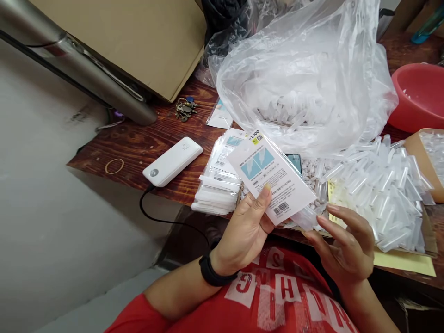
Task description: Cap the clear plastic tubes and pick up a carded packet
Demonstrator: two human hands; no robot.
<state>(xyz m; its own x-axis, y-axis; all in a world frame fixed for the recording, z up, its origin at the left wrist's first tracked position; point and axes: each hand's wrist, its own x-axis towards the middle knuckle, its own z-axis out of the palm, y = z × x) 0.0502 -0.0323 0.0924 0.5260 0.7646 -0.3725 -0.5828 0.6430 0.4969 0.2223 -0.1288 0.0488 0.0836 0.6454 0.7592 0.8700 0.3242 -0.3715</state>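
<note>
My left hand [248,226] is closed on a printed card in a clear plastic sleeve [270,180], thumb on top. The card is white with light blue pictures, a barcode and a yellow mark, and it is tilted. At its lower right end, a clear flap [304,218] sticks out. My right hand [347,245] has thumb and index finger at that flap, pinching its edge, the other fingers loosely bent. Left of the held card lies a stack of similar sleeved cards [218,192].
Many translucent plastic tubes [388,189] are heaped at the right. Behind is a large clear bag [305,78], with a red bowl [419,97] beside it. A white power bank [173,161] with a black cable, keys [185,109] and a rubber band [114,166] lie on the left.
</note>
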